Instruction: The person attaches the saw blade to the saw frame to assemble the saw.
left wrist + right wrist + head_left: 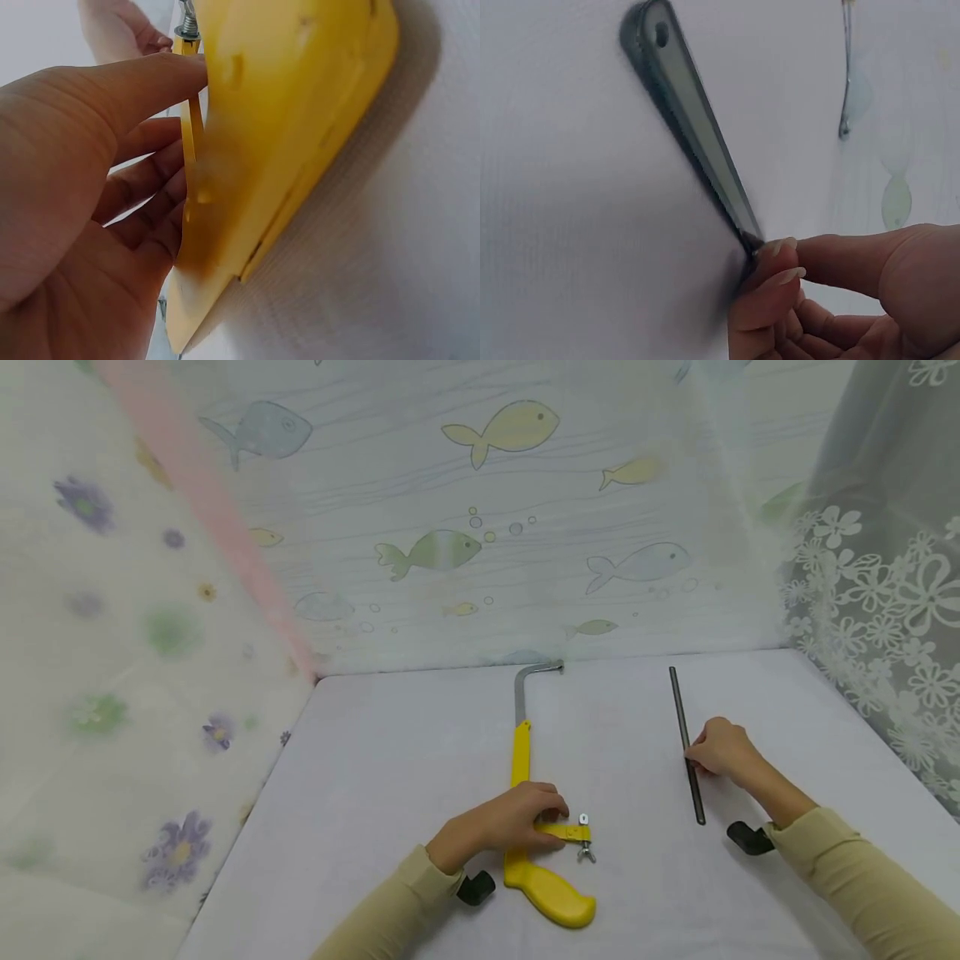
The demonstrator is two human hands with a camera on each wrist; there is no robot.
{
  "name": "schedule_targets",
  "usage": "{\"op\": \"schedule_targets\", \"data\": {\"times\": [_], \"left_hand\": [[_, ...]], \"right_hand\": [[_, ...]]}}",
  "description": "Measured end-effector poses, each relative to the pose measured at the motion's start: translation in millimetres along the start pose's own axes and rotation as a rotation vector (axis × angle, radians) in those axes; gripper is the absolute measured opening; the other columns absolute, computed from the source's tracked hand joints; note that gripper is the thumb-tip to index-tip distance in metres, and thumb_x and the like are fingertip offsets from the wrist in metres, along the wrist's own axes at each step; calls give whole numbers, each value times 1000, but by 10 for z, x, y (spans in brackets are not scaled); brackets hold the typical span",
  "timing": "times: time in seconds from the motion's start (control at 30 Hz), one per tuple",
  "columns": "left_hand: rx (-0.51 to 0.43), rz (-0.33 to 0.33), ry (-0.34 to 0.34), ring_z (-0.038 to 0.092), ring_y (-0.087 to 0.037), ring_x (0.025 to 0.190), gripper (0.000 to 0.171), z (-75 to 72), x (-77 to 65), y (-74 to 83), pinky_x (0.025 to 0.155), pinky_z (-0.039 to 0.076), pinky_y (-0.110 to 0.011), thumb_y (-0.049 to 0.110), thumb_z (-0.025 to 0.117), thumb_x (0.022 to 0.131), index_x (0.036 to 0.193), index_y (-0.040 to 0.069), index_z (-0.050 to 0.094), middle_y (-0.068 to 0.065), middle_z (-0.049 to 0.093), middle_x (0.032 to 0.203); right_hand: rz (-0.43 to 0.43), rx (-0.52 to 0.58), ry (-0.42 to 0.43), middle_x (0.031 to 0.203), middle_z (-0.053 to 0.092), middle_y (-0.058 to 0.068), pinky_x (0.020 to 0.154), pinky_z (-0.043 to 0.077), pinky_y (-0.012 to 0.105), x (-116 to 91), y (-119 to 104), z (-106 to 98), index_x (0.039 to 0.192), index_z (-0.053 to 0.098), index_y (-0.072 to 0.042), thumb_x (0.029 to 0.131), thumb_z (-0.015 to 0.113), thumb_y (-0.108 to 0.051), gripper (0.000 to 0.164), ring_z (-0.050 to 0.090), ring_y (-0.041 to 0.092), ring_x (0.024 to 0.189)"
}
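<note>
Cloth (412, 735): saw (555, 897)/blade (678, 710) in L/R hands (510, 818) (723, 750), resp.

The right hand (870, 274) pinches a dark hacksaw blade (697, 124) between thumb and fingers. Against white cloth (562, 225), the blade slants toward the upper left, fine teeth along its left edge, a small hole (661, 34) near its upper end. A thin metal bar (847, 86) shows at upper right, above a printed green fish (897, 201).

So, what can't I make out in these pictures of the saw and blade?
- Saw frame: middle hidden by the left hand, head view.
- Blade: one end hidden behind the right hand, right wrist view; fine edge detail too small, head view.
- Screw: cut off by the top edge, left wrist view.
</note>
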State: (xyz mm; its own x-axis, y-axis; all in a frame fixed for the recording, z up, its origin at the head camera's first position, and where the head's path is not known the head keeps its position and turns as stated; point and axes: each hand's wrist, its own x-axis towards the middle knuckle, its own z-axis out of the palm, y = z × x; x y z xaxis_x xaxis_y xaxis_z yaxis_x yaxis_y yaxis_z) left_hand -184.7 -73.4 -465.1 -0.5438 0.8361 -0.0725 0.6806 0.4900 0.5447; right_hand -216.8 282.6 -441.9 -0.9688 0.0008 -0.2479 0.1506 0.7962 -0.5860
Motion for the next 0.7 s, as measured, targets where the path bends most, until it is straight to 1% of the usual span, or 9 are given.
{"op": "schedule_targets", "data": {"times": [0.07, 0.13, 0.27, 0.33, 0.53, 0.7], "left_hand": [[-9, -3, -8, 53, -1, 90, 29, 9, 1, 4, 83, 46, -13, 22, 78, 93, 118, 10, 69, 6, 62, 105], [-16, -4, -12, 53, -1, 89, 28, 15, 3, 8, 82, 46, -13, 22, 77, 94, 118, 10, 68, 7, 62, 104], [-18, -1, -10, 52, -1, 87, 26, 13, 11, 10, 80, 46, -12, 21, 76, 94, 117, 10, 68, 8, 61, 102], [-21, -2, -10, 52, -1, 87, 25, 11, 17, 11, 79, 46, -13, 21, 76, 94, 116, 10, 68, 8, 61, 101], [-22, -5, -23, 52, 0, 85, 20, 21, 25, 21, 78, 46, -13, 21, 75, 96, 112, 11, 69, 8, 62, 100], [-9, -10, -33, 52, 0, 86, 19, 39, 22, 35, 79, 46, -13, 21, 73, 97, 113, 11, 68, 7, 62, 102]], "right_hand": [[-3, -22, 7, 67, 64, 10, 56, 49, 31, 4, -7, 16, 91, 61, 14, 91, 59, -3, 18, 60, 18, 60], [-8, -69, 27, 69, 64, 12, 56, 48, 32, 8, -12, 28, 91, 61, 14, 91, 59, -4, 18, 60, 20, 61], [-12, -147, 69, 73, 62, 17, 56, 48, 33, 12, -22, 33, 91, 58, 14, 92, 61, -6, 21, 59, 25, 63], [-7, -148, 73, 74, 62, 18, 56, 48, 33, 12, -23, 32, 91, 58, 14, 93, 62, -7, 21, 60, 25, 63], [14, -103, 53, 74, 64, 18, 58, 49, 34, 9, -30, 38, 92, 57, 15, 93, 60, -5, 20, 62, 22, 61], [28, -78, 48, 78, 64, 21, 57, 50, 33, -4, -39, 57, 95, 56, 17, 93, 58, -4, 21, 63, 19, 59]]}}
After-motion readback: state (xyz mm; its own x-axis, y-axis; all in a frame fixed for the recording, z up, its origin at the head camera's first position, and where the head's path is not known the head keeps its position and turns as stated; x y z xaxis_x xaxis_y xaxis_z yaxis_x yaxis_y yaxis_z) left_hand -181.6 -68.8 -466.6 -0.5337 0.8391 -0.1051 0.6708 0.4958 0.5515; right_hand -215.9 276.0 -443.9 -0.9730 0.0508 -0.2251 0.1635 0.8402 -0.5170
